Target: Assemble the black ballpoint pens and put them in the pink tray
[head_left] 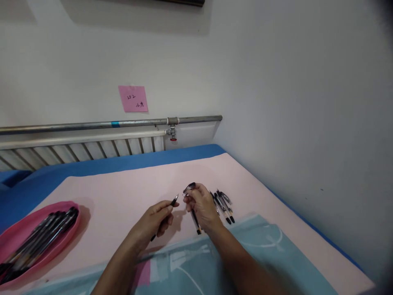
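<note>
Over the pink table surface (123,196), my left hand (153,219) pinches a black pen (175,200), its bare tip pointing up and to the right. Facing it, my right hand (202,207) holds a pen cap (189,188) between thumb and fingers, dark at one end and clear at the other. A small gap lies between the pen tip and the cap. Below my right hand lies another pen (195,222), partly hidden by it. Several pens and loose caps (223,205) rest together just right of that hand.
A pink oval basket (78,217) with many black pens stands on the left. Teal plastic sheeting (260,241) covers the near edge. Behind the table run a radiator (92,149) and a metal pipe (138,122); a wall (291,123) borders the right side.
</note>
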Action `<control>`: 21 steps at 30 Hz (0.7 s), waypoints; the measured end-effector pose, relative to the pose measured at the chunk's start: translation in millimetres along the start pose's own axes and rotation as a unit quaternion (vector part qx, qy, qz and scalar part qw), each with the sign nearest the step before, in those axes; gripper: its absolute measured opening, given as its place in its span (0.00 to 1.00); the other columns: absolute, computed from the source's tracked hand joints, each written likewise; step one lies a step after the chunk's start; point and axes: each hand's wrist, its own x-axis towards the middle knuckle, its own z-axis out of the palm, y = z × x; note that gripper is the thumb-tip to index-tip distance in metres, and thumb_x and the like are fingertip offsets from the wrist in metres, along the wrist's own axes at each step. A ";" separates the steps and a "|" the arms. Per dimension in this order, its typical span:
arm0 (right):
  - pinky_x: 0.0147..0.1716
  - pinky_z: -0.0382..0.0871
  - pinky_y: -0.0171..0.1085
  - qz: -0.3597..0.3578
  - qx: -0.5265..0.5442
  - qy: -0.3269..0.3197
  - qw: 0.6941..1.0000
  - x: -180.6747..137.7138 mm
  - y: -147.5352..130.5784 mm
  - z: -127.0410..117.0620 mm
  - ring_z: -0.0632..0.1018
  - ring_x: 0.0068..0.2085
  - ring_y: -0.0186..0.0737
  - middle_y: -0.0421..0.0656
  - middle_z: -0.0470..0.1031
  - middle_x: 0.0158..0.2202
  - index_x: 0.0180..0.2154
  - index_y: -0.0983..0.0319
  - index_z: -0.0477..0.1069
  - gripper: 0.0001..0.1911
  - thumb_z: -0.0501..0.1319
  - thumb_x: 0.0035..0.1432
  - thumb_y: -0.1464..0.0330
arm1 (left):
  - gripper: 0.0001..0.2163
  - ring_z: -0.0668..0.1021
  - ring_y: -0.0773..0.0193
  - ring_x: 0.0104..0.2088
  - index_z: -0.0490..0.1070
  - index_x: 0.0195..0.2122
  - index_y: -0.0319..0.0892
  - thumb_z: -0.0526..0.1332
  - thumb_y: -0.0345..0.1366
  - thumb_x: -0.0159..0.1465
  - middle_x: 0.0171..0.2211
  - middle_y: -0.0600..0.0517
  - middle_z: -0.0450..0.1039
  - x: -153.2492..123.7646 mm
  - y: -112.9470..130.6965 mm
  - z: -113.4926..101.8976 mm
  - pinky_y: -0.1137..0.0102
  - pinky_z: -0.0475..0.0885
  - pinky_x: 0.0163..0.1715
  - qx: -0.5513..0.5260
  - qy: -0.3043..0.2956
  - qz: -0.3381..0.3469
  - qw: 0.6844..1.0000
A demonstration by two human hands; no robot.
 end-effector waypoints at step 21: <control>0.12 0.54 0.26 0.054 -0.078 -0.122 0.988 -7.1 9.9 1.3 0.62 0.15 0.26 0.32 0.64 0.15 0.29 0.62 0.65 0.06 0.59 0.44 0.70 | 0.08 0.64 0.74 0.18 0.69 0.29 0.39 0.60 0.39 0.54 0.21 0.56 0.64 -0.1 -0.2 -6.9 0.76 0.56 0.19 0.043 -0.012 0.016 0.999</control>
